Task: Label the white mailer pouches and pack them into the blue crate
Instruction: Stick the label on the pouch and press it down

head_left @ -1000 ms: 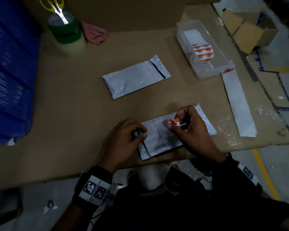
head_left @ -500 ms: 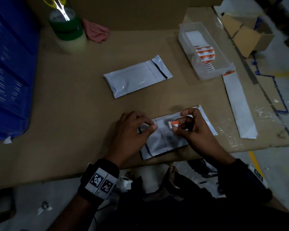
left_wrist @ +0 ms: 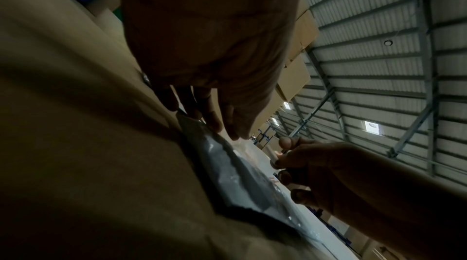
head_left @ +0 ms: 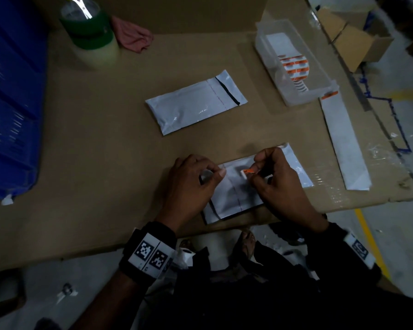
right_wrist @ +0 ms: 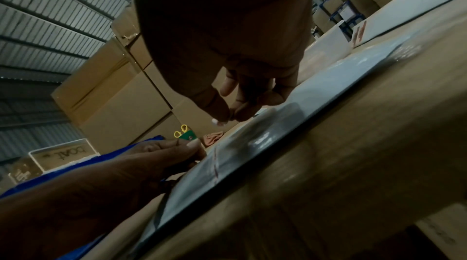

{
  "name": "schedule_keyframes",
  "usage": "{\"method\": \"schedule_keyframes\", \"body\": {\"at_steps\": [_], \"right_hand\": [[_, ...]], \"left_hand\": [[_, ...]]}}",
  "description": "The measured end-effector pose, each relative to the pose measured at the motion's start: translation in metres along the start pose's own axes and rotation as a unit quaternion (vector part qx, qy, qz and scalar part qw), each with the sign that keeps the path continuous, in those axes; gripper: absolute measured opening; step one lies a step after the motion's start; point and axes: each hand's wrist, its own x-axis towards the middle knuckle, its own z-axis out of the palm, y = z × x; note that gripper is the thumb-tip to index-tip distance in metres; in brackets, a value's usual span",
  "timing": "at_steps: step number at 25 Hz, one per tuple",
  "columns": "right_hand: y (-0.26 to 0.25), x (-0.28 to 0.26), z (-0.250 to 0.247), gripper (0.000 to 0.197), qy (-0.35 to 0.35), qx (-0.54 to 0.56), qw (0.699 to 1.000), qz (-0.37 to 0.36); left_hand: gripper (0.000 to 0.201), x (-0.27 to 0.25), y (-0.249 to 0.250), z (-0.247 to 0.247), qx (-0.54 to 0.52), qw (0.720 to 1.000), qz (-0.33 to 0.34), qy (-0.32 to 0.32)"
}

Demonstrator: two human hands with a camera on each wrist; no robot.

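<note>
**Orange label meets mailer pouch at a cardboard-topped packing table**

At the lower centre of the head view, a white mailer pouch (head_left: 239, 194) lies flat at the near edge of the cardboard table (head_left: 105, 151), with both hands on it. The right hand (head_left: 279, 184) pinches a small orange-and-white label (head_left: 248, 172) between thumb and forefinger, the label's end touching the pouch's upper face. The left hand (head_left: 191, 184) rests on the pouch's left end with fingers curled downward and the thumb pointing toward the label; whether it grips the pouch or only presses it cannot be told, and the left wrist view shows its fingertips (left_wrist: 215, 122) reaching down to the pouch's edge.

A second mailer pouch (head_left: 196, 103), its flap open and a black strip showing, lies mid-frame, well apart from the hands. The blue crate (head_left: 7, 103) fills the left edge. At upper right a clear plastic tray (head_left: 329, 88) holds a roll of orange labels (head_left: 296, 67), and a long white backing strip (head_left: 343, 144) runs down from it. At upper left stand stacked tape rolls (head_left: 91, 36) with scissors (head_left: 80, 7) on top, a pink cloth (head_left: 134, 36) just beside them.
</note>
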Motion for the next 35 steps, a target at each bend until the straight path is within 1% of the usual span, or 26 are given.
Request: {"method": "schedule_keyframes", "body": {"at_steps": [1, 3, 4, 6, 9, 12, 14, 17, 19, 22, 23, 27, 29, 32, 35], "right_hand": [[-0.001, 0.0, 0.0, 0.028, 0.0, -0.016, 1.0, -0.008], [-0.002, -0.001, 0.002, 0.023, -0.003, -0.048, 0.999, -0.011], [-0.002, -0.001, 0.004, 0.021, -0.007, -0.065, 0.998, -0.012], [-0.002, -0.002, 0.007, 0.02, -0.019, -0.089, 0.996, -0.013], [-0.001, -0.002, 0.01, 0.027, -0.008, -0.094, 0.996, 0.009], [-0.001, -0.004, 0.011, 0.038, 0.023, -0.061, 0.997, 0.043], [-0.001, -0.005, 0.009, 0.043, 0.038, -0.06, 0.996, 0.045], [0.002, -0.005, 0.006, 0.044, 0.036, -0.061, 0.997, 0.038], [0.006, -0.006, 0.006, 0.037, 0.038, -0.06, 0.997, 0.03], [0.012, -0.007, 0.006, 0.017, 0.068, -0.089, 0.994, 0.004], [0.013, -0.007, 0.006, 0.012, 0.072, -0.096, 0.993, 0.004], [0.021, -0.007, 0.009, 0.004, 0.077, -0.115, 0.99, 0.027], [0.02, -0.006, 0.01, 0.004, 0.072, -0.119, 0.99, 0.029], [0.019, -0.005, 0.009, 0.005, 0.065, -0.091, 0.992, 0.061], [0.016, -0.008, 0.007, 0.009, 0.075, 0.006, 0.993, 0.093]], "left_hand": [[0.023, -0.001, -0.002, -0.001, 0.002, 1.0, -0.001, -0.01], [0.014, -0.005, -0.004, -0.003, 0.006, 0.999, -0.004, -0.035], [0.009, -0.006, -0.004, -0.004, 0.006, 0.999, -0.006, -0.041], [0.007, -0.007, -0.004, -0.003, 0.001, 0.999, -0.008, -0.039], [0.007, -0.008, -0.006, -0.003, -0.013, 0.999, -0.011, -0.033], [0.009, -0.01, -0.008, -0.003, -0.025, 0.999, -0.009, -0.032], [0.009, -0.009, -0.01, -0.003, -0.025, 0.999, -0.012, -0.031], [0.01, -0.009, -0.012, -0.002, -0.032, 0.999, -0.012, -0.031], [0.01, -0.009, -0.012, -0.004, -0.027, 0.999, -0.013, -0.032], [0.01, -0.009, -0.013, -0.005, -0.033, 0.999, -0.013, -0.035], [0.01, -0.009, -0.014, -0.004, -0.035, 0.999, -0.012, -0.035], [0.01, -0.01, -0.017, -0.004, -0.04, 0.998, -0.011, -0.039], [0.01, -0.008, -0.016, -0.005, -0.041, 0.998, -0.01, -0.038], [0.01, -0.008, -0.016, -0.005, -0.037, 0.998, -0.008, -0.042], [0.01, -0.008, -0.017, -0.006, -0.041, 0.998, -0.011, -0.049]]}}
